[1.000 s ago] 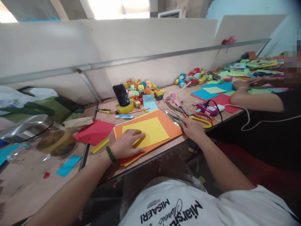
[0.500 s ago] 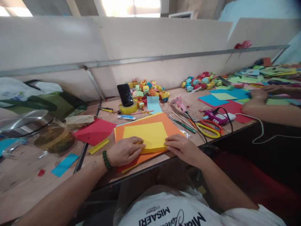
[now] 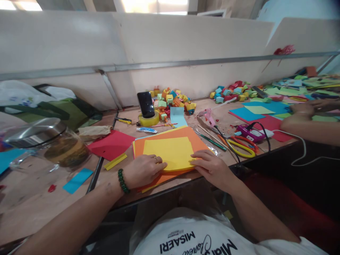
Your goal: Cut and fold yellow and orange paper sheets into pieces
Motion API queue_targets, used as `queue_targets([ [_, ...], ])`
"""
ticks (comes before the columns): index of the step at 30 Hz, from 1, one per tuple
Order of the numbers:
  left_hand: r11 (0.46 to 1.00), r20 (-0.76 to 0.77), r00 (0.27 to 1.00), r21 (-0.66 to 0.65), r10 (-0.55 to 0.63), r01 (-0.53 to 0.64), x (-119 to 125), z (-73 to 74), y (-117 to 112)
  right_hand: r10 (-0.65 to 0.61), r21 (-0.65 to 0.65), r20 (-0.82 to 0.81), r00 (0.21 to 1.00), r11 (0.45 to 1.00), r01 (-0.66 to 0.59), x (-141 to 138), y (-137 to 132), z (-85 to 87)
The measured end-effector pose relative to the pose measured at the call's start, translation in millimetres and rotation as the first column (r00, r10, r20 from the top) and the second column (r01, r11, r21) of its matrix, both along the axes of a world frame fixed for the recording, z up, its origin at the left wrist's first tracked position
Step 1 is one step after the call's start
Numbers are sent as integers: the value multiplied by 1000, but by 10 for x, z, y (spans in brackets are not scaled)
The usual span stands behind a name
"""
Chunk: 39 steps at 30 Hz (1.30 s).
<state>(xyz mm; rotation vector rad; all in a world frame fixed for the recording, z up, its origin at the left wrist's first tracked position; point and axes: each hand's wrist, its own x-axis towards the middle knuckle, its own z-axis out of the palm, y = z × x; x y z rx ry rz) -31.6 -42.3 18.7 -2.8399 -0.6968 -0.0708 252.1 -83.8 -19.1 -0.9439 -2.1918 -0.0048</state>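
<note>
A yellow paper sheet (image 3: 170,150) lies on a stack of larger orange sheets (image 3: 198,140) at the table's near edge. My left hand (image 3: 146,170), with a ring and a green bead bracelet, is closed on the sheet's near edge, left of the middle. At the near right corner, my right hand (image 3: 211,166) pinches the same sheet between thumb and fingers. A narrow fold runs along the near edge between my hands. Left of the stack lie a folded yellow strip (image 3: 115,162) and a red sheet (image 3: 113,144).
Behind the stack are a phone (image 3: 146,103) leaning on a yellow tape roll (image 3: 149,119) and a pile of small paper pieces (image 3: 170,101). Scissors (image 3: 243,148), a pink glue gun (image 3: 209,117) and cables lie right. A glass jar (image 3: 63,148) stands left. Another person's arm (image 3: 310,122) reaches in at right.
The raised lip along the yellow sheet's near edge now lies flatter. Both hands keep their hold on it. The whole view has shifted slightly.
</note>
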Motion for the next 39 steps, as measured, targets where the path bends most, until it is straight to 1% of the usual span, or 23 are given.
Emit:
queue_targets([
  [2, 1000, 13, 1000, -6, 9, -9, -15, -12, 6, 6, 11, -13, 1000, 1000, -6, -25, 2, 9],
  [5, 1000, 61, 998, 3, -17, 17, -9, -49, 6, 32, -31, -6, 999, 999, -32, -73, 11, 2],
  [7, 999, 88, 995, 25, -50, 48, 20, -66, -14, 64, -98, 4, 998, 993, -64, -108, 18, -5],
  [9, 996, 102, 992, 52, -73, 68, 57, -67, -48, 89, -194, 10, 996, 977, -85, -127, 33, -3],
  [12, 995, 113, 990, 64, -81, 74, 93, -48, -100, 113, -328, 16, 993, 939, -102, -92, 101, 34],
  [16, 998, 140, 988, 17, -62, 60, 95, -38, -126, 157, -446, 34, 987, 886, -126, 47, 307, 149],
  [20, 997, 136, 990, -56, -40, 48, 104, -60, -116, 111, -564, 85, 990, 824, -44, 106, 532, 294],
  [23, 995, 110, 994, -96, -11, 22, 119, -52, -112, 92, -623, 124, 988, 782, 5, 66, 634, 388],
  [25, 992, 84, 996, -128, 10, 1, 123, -26, -113, 111, -655, 142, 984, 755, 10, 33, 674, 437],
  [28, 979, 64, 998, -202, 22, -9, 118, 10, -102, 153, -714, 159, 975, 700, 7, 0, 717, 483],
  [29, 974, 72, 997, -224, 27, -10, 112, 12, -88, 170, -720, 173, 970, 694, 7, -8, 728, 487],
  [30, 971, 92, 995, -238, 37, -14, 104, 5, -68, 188, -714, 194, 963, 700, 8, -15, 738, 483],
  [32, 971, 173, 980, -233, 94, -52, 77, -33, -2, 208, -664, 251, 945, 747, 12, -29, 757, 451],
  [33, 971, 229, 962, -215, 149, -99, 58, -60, 43, 211, -636, 277, 937, 772, 14, -34, 766, 426],
  [35, 951, 333, 894, -178, 301, -253, 6, -119, 151, 209, -603, 295, 933, 797, 12, -42, 784, 370],
  [37, 889, 380, 804, -177, 458, -423, -59, -171, 269, 219, -614, 263, 940, 789, -12, -43, 800, 323],
  [38, 853, 379, 765, -199, 521, -483, -94, -191, 325, 227, -626, 236, 945, 779, -31, -42, 805, 307],
  [39, 822, 369, 734, -237, 570, -518, -127, -207, 377, 233, -633, 207, 950, 772, -51, -40, 809, 297],
])
